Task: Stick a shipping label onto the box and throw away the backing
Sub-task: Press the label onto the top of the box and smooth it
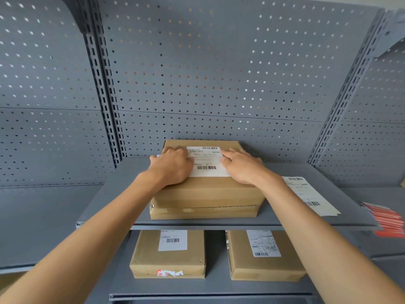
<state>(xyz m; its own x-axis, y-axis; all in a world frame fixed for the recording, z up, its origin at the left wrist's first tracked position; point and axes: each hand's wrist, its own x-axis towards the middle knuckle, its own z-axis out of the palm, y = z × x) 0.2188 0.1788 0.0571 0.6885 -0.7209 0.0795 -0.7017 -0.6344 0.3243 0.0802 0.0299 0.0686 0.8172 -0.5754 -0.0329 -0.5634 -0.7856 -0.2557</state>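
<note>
A brown cardboard box [208,191] sits on the grey shelf [118,194] in front of me. A white shipping label [207,163] with barcodes lies flat on the box's top. My left hand [173,166] rests on the label's left end with its fingers curled. A white sliver of paper [157,156], apparently the backing, sticks out at the far side of this hand. My right hand [241,166] lies flat on the label's right end, fingers stretched out and pressing down, with nothing in it.
A stack of more labels [306,194] lies on the shelf to the right of the box, with red-and-white slips [388,218] beyond it. Two labelled boxes [168,262] [263,266] sit on the lower shelf. A grey pegboard wall [208,73] rises behind.
</note>
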